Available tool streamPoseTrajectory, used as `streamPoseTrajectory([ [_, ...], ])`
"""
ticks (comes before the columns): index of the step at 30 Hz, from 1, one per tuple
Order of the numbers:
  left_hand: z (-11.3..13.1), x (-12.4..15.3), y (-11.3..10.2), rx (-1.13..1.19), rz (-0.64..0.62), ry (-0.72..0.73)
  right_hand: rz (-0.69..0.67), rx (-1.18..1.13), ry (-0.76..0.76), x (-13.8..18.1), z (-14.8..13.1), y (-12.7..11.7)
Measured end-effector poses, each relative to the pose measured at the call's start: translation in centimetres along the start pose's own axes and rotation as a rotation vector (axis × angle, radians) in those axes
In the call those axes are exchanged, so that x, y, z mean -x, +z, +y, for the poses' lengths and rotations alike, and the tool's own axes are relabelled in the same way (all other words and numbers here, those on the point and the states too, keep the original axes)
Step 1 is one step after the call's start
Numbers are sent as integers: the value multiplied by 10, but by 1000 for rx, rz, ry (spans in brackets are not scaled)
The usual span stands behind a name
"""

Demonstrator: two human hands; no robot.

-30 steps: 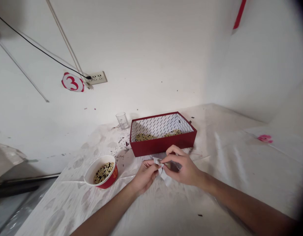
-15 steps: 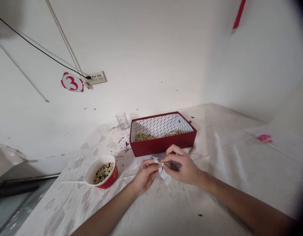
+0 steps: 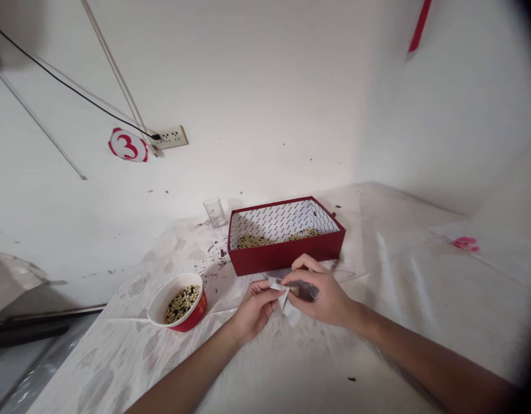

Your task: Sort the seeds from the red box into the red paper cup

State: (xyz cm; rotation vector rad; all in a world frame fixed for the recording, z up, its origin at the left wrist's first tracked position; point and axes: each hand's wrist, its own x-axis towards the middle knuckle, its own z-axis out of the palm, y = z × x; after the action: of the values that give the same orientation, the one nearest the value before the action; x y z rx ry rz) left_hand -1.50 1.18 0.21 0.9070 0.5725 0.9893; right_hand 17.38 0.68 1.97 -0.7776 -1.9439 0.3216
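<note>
A small, thin white piece (image 3: 293,315), like folded paper or film, is pinched between my two hands just in front of the red box (image 3: 291,255). My left hand (image 3: 255,309) grips its left edge between thumb and fingers. From the other side, the thumb and fingertips of my right hand (image 3: 328,294) press on the same piece. Something pale and partly see-through shows under my right palm; I cannot make out what it is. Inside the box, against its patterned white lining, lie small yellowish and black bits (image 3: 255,241) in two heaps.
To the left stands a red-and-white paper bowl (image 3: 195,315) with similar yellowish and black bits in it. A clear glass (image 3: 214,212) is behind, near the wall. Dark scraps (image 3: 213,265) are scattered over the pale table cover (image 3: 230,374). A pink spot (image 3: 466,244) lies far right.
Very little differs. The white piece has shifted slightly in my fingers, and both hands keep their hold on it.
</note>
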Motion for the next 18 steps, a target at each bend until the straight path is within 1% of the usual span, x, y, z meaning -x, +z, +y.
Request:
streamPoseTrajectory([
  [10,0,0,0,-20,4,3,4,42,7,-1,1,-1],
  [18,1,1,2,-105,-50,-18,-5,63,1,-1,3,0],
])
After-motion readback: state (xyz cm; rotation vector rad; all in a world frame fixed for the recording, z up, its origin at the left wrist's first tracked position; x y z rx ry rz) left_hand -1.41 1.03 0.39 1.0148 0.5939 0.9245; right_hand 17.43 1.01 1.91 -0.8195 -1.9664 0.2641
